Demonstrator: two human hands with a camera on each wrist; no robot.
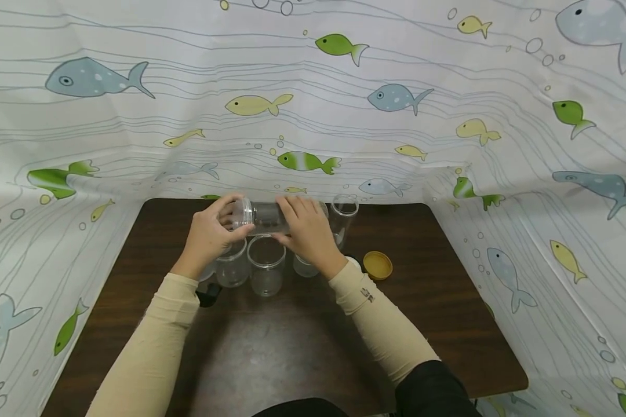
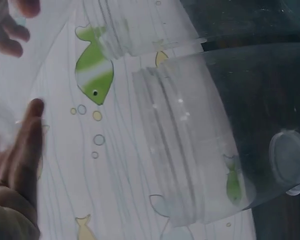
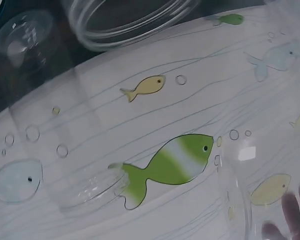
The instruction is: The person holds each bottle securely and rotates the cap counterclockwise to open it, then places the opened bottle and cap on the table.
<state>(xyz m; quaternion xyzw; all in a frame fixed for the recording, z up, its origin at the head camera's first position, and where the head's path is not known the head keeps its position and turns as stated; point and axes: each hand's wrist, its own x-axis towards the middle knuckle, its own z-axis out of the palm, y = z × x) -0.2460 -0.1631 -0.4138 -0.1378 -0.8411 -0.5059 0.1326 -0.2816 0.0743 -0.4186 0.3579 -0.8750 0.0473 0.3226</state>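
In the head view a clear plastic jar [image 1: 268, 217] lies sideways in the air above several upright jars. My left hand [image 1: 208, 234] grips its ridged left end, thumb below and fingers behind. Over the right part of the same jar curves my right hand [image 1: 310, 231], its thumb at the lower side. Just under the held jar stands an open clear jar [image 1: 266, 281], with another clear jar [image 1: 232, 269] to its left. Part of a third jar [image 1: 304, 267] shows beneath the right hand.
A tall clear jar [image 1: 345, 208] stands at the back right. Farther right lies a yellow round lid [image 1: 378, 265], beside a white item [image 1: 352, 263] partly behind the right wrist. A black object [image 1: 207, 295] sits near the left wrist. Fish-patterned sheeting [image 1: 302, 127] surrounds the brown table [image 1: 428, 324].
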